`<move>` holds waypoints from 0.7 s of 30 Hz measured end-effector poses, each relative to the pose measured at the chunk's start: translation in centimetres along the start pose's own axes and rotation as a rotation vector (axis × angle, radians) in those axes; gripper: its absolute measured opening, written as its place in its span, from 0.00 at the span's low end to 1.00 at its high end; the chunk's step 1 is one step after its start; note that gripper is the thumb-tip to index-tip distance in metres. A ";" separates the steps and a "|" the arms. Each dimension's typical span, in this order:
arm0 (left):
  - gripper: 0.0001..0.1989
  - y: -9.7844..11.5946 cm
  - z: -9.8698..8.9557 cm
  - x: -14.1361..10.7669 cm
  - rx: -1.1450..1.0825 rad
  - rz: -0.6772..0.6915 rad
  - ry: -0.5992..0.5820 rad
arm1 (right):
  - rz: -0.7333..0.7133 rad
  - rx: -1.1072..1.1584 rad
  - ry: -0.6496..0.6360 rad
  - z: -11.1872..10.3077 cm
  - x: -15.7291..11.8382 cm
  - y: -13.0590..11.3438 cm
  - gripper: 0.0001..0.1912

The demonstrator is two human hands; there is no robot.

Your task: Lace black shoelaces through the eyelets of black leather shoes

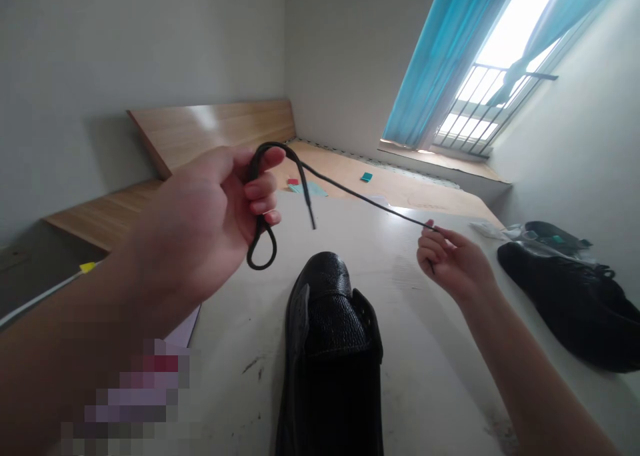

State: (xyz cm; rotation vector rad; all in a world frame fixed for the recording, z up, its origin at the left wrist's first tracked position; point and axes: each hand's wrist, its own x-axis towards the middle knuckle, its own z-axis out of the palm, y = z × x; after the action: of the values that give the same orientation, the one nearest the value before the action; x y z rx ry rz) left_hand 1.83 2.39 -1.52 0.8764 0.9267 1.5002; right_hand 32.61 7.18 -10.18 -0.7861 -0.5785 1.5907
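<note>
My left hand (220, 203) is raised and closed around a black shoelace (350, 193). A loop of the lace hangs below its fingers, and one tipped end dangles to their right. From there the cord runs in a nearly straight line to my right hand (453, 259), which pinches it between thumb and fingers. Below and between my hands, a black leather shoe (335, 329) stands on the white table (415, 376) with its toe pointing away. Its eyelet flaps are spread, the tongue shows, and no lace is seen in it.
Another black shoe (570, 303), with laces, lies at the right beside clear plastic wrapping (490, 231). Beyond the table is a wooden board surface (410, 193) with a small teal piece (367, 177). A wooden panel (215, 129) leans at the left, and blue curtains (435, 63) hang by the window.
</note>
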 end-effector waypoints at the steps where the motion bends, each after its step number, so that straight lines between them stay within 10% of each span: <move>1: 0.16 0.0 0.0 0.0 -0.015 -0.021 0.003 | -0.055 0.023 0.060 -0.9 0.5 -0.7 0.11; 5: 0.17 -0.5 -0.1 0.5 -0.040 -0.068 0.041 | -0.248 0.068 0.344 -4.8 2.3 -3.1 0.07; 12: 0.15 -0.6 -0.8 1.9 -0.086 0.260 0.319 | -0.384 -0.053 0.657 -8.7 4.1 -4.1 0.17; 21: 0.19 -1.3 -1.0 0.2 0.362 0.013 -0.318 | -0.204 -0.453 0.331 -5.7 3.7 -0.1 0.11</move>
State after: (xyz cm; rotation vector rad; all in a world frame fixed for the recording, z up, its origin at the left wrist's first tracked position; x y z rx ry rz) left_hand 1.50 2.62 -3.14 1.3418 0.9672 1.1739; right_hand 36.76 10.49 -14.46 -1.2572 -0.7594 1.1205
